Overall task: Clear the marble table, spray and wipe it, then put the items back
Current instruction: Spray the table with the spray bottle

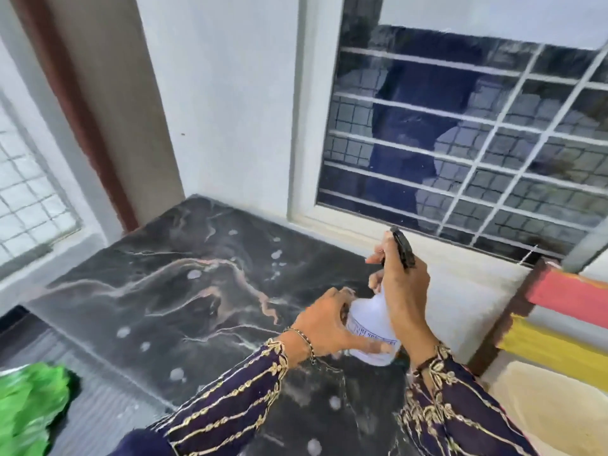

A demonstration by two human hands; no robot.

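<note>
A home: barred window (460,143) above a dark marble table (164,291).

The person wears a dark navy garment with long sleeves. The left sleeve (230,399) and the right sleeve (467,419) both carry gold embroidery: thin wavy lines running along the arm and leaf-like scrolls at the cuffs. A thin beaded chain bracelet (304,340) circles the wrist of the left hand (329,324). A dark band (424,361) sits at the wrist of the right hand (406,291).
</note>
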